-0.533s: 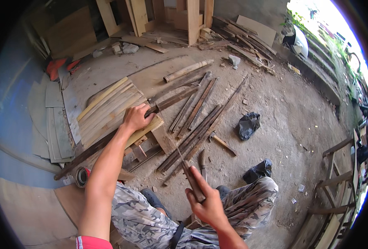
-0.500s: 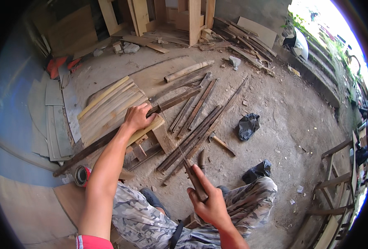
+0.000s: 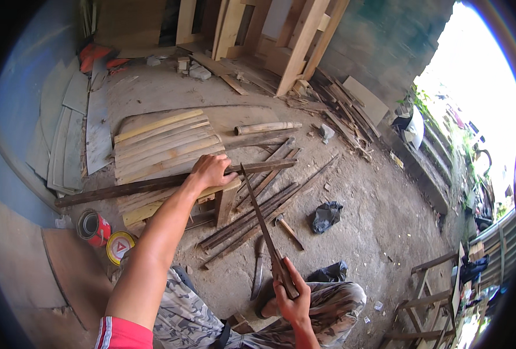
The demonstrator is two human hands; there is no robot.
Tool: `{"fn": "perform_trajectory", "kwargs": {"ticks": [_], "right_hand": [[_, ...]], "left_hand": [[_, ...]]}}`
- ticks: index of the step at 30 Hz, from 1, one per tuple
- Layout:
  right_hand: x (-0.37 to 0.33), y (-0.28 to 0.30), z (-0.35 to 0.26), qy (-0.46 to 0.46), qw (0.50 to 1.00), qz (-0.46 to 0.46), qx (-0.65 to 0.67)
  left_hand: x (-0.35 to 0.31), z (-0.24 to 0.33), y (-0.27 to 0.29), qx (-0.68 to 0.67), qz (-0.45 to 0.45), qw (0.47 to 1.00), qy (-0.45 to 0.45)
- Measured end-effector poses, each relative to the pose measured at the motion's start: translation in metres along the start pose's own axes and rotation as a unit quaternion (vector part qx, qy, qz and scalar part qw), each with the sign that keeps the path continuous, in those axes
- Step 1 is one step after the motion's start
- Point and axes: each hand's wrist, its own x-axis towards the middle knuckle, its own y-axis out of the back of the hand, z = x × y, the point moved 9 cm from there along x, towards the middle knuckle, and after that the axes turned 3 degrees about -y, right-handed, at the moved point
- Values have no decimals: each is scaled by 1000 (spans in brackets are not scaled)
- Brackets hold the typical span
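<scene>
My left hand [image 3: 210,171] is wrapped over a long dark wooden strip [image 3: 124,189], pressing it onto a low slatted wooden bench [image 3: 168,148]. The strip's far end sticks out past the bench to the right. In my right hand [image 3: 296,298] is a handsaw [image 3: 260,218], held by its wooden handle. Its narrow blade slants up and left, and the tip end is at the strip just right of my left hand. Whether the teeth touch the wood, I cannot tell.
On the floor lie several dark strips [image 3: 252,212], a hammer [image 3: 290,232], a large knife [image 3: 259,267] and a black plastic bag [image 3: 328,217]. A red can [image 3: 94,228] and yellow lid [image 3: 120,247] are at left. Scrap wood [image 3: 351,113] is piled at the back.
The view has turned, so the strip lies more level in the picture. The saw blade, thin and nearly edge-on before, now shows more of its side. Both hands keep their grips.
</scene>
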Motion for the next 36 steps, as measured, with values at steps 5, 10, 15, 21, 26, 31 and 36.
{"fn": "perform_trajectory", "kwargs": {"ticks": [5, 10, 15, 21, 26, 31, 36], "right_hand": [[-1, -3, 2, -13, 1000, -8, 23], [1, -3, 2, -35, 999, -24, 28], [5, -2, -1, -26, 999, -30, 14], [2, -11, 28, 37, 999, -24, -5], [3, -11, 64, 52, 998, -18, 12], [17, -12, 14, 55, 998, -28, 20], [70, -14, -33, 46, 998, -34, 24]], "left_hand": [[-1, -7, 2, -35, 5, 999, 34], [3, 2, 6, -71, 5, 997, 35], [5, 0, 8, -67, -10, 997, 27], [4, -7, -3, -30, -23, 999, 13], [10, 10, 3, -23, -19, 1000, -4], [8, 19, 16, 0, -4, 1000, -30], [11, 3, 17, 22, -26, 999, 2]]}}
